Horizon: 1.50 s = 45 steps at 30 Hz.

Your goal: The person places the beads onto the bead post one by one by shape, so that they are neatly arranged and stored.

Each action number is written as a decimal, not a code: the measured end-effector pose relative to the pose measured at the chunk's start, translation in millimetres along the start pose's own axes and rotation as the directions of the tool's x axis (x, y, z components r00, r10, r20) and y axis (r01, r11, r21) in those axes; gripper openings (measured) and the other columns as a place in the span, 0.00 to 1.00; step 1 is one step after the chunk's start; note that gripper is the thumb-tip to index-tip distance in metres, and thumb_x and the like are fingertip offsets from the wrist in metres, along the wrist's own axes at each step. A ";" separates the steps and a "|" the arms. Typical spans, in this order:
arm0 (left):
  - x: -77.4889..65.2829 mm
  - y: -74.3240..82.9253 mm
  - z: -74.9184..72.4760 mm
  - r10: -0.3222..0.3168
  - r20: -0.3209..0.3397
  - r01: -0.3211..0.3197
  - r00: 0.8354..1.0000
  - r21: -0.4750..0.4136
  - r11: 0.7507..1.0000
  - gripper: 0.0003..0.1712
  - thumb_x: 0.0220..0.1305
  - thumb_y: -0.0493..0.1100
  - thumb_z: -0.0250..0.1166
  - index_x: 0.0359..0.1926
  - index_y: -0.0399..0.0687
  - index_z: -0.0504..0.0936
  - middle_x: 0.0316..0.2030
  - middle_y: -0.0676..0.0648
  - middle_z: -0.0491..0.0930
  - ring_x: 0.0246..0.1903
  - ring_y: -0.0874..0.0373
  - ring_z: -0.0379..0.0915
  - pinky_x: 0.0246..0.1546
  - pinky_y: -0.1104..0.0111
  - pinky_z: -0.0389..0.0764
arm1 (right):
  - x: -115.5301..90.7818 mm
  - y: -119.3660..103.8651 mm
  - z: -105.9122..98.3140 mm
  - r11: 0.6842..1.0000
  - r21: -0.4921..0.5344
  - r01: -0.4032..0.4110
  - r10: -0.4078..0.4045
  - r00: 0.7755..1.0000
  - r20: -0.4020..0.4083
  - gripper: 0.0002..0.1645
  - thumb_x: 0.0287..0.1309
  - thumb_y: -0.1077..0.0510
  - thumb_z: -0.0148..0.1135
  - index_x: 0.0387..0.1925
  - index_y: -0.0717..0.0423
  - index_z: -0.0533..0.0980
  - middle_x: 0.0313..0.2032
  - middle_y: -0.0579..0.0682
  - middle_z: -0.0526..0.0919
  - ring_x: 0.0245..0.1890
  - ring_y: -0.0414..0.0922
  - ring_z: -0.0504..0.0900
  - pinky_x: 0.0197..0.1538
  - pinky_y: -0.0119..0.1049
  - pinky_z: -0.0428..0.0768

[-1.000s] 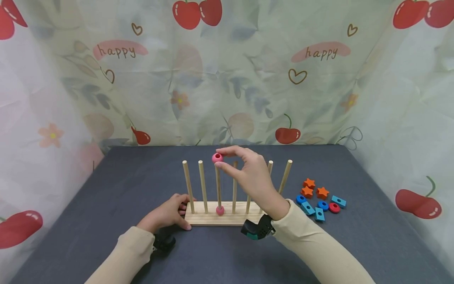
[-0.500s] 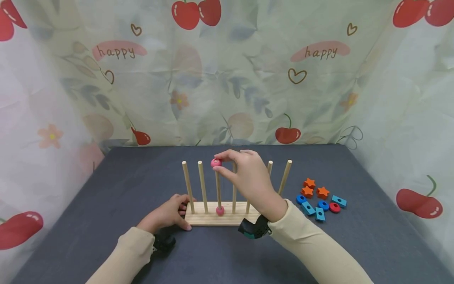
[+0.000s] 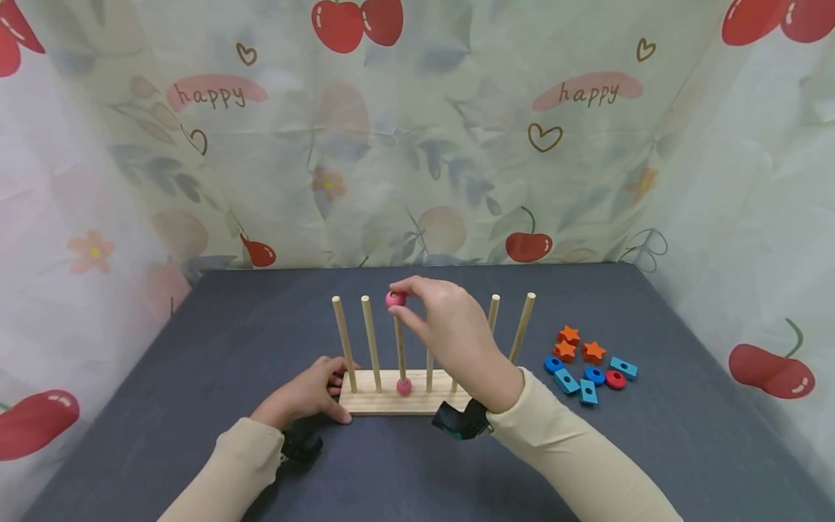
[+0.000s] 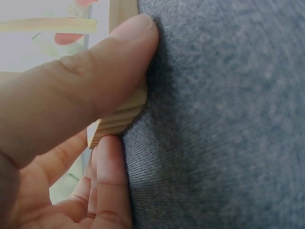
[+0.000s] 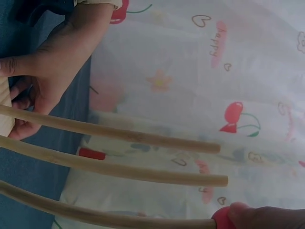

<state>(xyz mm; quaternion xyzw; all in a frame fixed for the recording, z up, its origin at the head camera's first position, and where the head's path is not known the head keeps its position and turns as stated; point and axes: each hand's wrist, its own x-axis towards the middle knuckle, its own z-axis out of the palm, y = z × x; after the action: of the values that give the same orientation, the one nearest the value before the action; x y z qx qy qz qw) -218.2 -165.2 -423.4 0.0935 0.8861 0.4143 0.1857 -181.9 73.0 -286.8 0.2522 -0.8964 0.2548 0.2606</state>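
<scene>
Near: left hand [image 3: 306, 394] gripping the left end of the wooden base [image 3: 411, 406]. Lower pink bead [image 3: 404, 387] at the foot of the third peg [image 3: 401, 348] from left; right hand [image 3: 459, 330] pinching the upper pink bead [image 3: 395, 299] at its tip. Far: printed cloth [image 3: 391, 181].

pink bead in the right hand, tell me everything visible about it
The pink bead is rounded and smooth-looking, with a hole apparently showing on top; its material is unclear. The right hand pinches it between thumb and finger, at the top of the third peg from the left. Whether the peg has entered it is hidden.
</scene>
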 end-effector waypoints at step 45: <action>0.8 0.7 -0.6 -0.025 0.012 0.025 1.000 0.005 1.000 0.44 0.34 0.30 0.81 0.58 0.42 0.74 0.48 0.40 0.65 0.48 0.50 0.68 0.53 0.55 0.76 | -58.8 36.6 88.2 0.597 0.727 -0.339 0.316 0.932 0.176 0.15 0.64 0.57 0.61 0.49 0.55 0.70 0.45 0.50 0.81 0.45 0.44 0.78 0.52 0.39 0.76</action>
<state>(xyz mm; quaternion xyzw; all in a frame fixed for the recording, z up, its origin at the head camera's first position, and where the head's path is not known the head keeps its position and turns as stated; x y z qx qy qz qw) -219.2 -164.9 -422.7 0.0855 0.8871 0.4091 0.1959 -189.9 67.1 -398.4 0.1715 -0.7465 0.6390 0.0701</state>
